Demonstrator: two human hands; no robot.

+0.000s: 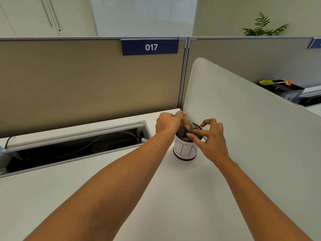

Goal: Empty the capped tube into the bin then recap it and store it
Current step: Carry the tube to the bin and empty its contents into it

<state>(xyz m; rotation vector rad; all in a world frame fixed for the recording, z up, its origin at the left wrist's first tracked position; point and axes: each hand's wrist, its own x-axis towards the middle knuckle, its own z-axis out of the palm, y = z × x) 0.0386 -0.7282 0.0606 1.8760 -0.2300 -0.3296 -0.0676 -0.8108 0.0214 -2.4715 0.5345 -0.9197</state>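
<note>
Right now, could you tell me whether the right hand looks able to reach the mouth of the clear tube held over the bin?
Probably yes. The right hand is already at the mesh bin, its fingers by the lower end of the tilted clear tube gripped by the left hand. Nothing lies between them.

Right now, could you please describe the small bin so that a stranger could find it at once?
Start at the white desk and follow it to the far right corner, where the tall white curved divider panel rises. There, beside the panel, stands a small black mesh cylinder cup, under both hands. Only it wears a white paper band with handwritten letters reading BIN.
</note>
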